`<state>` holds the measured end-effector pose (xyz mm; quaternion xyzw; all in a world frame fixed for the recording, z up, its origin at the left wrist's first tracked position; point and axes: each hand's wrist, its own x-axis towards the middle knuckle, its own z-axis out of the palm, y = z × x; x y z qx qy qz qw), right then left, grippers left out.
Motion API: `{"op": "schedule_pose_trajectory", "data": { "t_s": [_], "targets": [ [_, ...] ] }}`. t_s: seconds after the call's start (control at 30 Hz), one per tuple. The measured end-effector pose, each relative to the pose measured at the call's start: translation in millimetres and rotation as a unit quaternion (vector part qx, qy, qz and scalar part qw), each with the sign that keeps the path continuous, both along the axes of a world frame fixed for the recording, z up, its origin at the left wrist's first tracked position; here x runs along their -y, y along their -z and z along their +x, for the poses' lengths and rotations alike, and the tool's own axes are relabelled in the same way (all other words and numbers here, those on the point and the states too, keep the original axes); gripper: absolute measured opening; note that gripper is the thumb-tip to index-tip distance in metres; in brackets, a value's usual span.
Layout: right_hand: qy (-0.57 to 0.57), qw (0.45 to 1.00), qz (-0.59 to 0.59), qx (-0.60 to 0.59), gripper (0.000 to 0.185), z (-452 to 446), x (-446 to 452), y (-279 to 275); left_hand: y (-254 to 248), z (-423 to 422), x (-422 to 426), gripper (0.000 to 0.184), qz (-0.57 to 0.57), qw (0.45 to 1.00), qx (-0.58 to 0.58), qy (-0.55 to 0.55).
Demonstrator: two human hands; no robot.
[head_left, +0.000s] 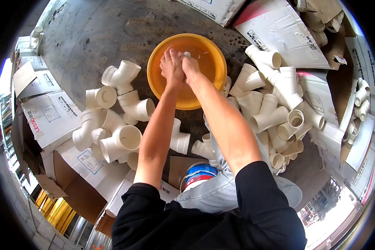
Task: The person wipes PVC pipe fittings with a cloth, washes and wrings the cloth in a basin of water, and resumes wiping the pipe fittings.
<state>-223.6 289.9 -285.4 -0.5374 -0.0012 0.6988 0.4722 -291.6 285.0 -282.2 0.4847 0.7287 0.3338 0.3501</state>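
Handling a small whitish thing inside the yellow basin looks like the step in hand. Careful finger work close in is probably what the next move calls for, with both wrists clear of the basin's near rim. The left hand has its fingers loosely bent, its inner side against or just beside the right hand. The right hand is curled, with the whitish thing showing at its far side, nearer the basin's far rim than its near one; whether either hand truly grips it cannot be told, since the palms are hidden. The basin stands on the floor, between white pipe fittings off its left edge and more fittings off its right edge.
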Motion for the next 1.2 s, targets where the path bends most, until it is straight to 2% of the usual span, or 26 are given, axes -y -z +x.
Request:
{"op": "schedule_pose_trajectory", "data": {
  "t_s": [0.07, 0.13, 0.23, 0.33, 0.37, 0.43, 0.5, 0.57, 0.63, 0.67, 0.73, 0.77, 0.8, 0.87, 0.97, 1.07, 1.1, 1.13, 1.17, 1.2],
  "targets": [
    [-0.017, 1.000, -0.014, 0.021, 0.034, 0.6, 0.6, -8.7, 10.7, -1.3, 2.0, 0.057, 0.032, 0.998, 0.054, 0.007],
    [-0.064, 0.996, -0.029, 0.058, 0.038, 2.7, -3.7, -4.6, 18.6, -0.2, 1.4, 0.049, 0.036, 0.984, 0.175, -0.005],
    [-0.093, 0.980, -0.003, 0.174, 0.044, 0.6, -8.2, -5.0, 13.5, 6.7, 8.1, 0.045, 0.029, 0.924, 0.380, -0.038],
    [-0.089, 0.979, -0.019, 0.185, 0.056, -1.0, -5.6, -20.0, 1.8, 7.9, 8.2, 0.047, -0.010, 0.905, 0.424, -0.042],
    [-0.112, 0.976, -0.020, 0.184, 0.059, -0.3, -7.7, -20.3, 16.9, 0.8, 2.3, 0.046, -0.080, 0.849, 0.520, -0.055],
    [-0.155, 0.971, -0.022, 0.181, 0.068, 0.2, -12.0, -17.3, -4.9, -10.5, 2.7, 0.045, -0.159, 0.789, 0.590, -0.069],
    [-0.091, 0.938, -0.062, 0.330, 0.073, -12.2, -13.7, -15.0, -6.9, -27.3, 6.8, 0.042, -0.250, 0.726, 0.639, -0.049],
    [-0.062, 0.918, -0.090, 0.382, 0.072, -3.6, -10.5, -11.5, 39.1, -39.0, 7.3, 0.041, -0.267, 0.755, 0.595, -0.070],
    [-0.068, 0.933, -0.104, 0.338, 0.066, 31.4, 1.4, -9.5, 73.9, -46.1, 8.6, 0.038, -0.242, 0.790, 0.560, -0.068],
    [-0.070, 0.940, -0.110, 0.315, 0.063, 45.4, 4.9, -8.6, 104.3, -46.8, 10.4, 0.038, -0.181, 0.851, 0.486, -0.080],
    [-0.085, 0.920, -0.155, 0.351, 0.055, 59.9, 15.1, 21.8, 168.3, -47.6, 7.9, 0.039, -0.049, 0.941, 0.321, -0.101],
    [-0.065, 0.913, -0.159, 0.370, 0.048, 63.1, 22.2, 35.7, 128.2, -31.6, 17.9, 0.038, -0.014, 0.992, 0.118, -0.051],
    [-0.062, 0.930, -0.170, 0.321, 0.045, 66.4, 28.9, 30.9, 169.8, -37.7, 26.4, 0.043, 0.037, 0.993, -0.101, 0.044],
    [-0.055, 0.956, -0.185, 0.223, 0.050, 73.4, 37.6, 19.8, 189.6, -26.9, 57.3, 0.058, -0.012, 0.923, -0.360, 0.136],
    [-0.027, 0.970, -0.182, 0.158, 0.046, 69.1, 40.6, 22.3, 167.6, -20.0, 72.0, 0.064, -0.079, 0.864, -0.409, 0.284],
    [-0.028, 0.980, -0.159, 0.118, 0.038, 61.8, 36.7, 16.9, 184.8, -14.9, 67.6, 0.054, -0.071, 0.917, -0.297, 0.258],
    [-0.027, 0.982, -0.155, 0.102, 0.035, 58.1, 36.3, 15.6, 186.6, -18.0, 57.7, 0.046, -0.077, 0.890, -0.318, 0.317],
    [-0.024, 0.985, -0.149, 0.088, 0.032, 56.4, 34.7, 14.4, 188.5, -17.0, 52.4, 0.039, -0.124, 0.920, -0.251, 0.273],
    [-0.022, 0.986, -0.144, 0.076, 0.030, 56.3, 33.1, 13.3, 190.4, -16.0, 50.5, 0.031, -0.196, 0.958, -0.121, 0.170],
    [-0.011, 0.987, -0.142, 0.068, 0.027, 56.3, 32.2, 13.0, 167.4, -10.7, 44.9, 0.024, -0.256, 0.966, 0.034, 0.024]
  ]
}}
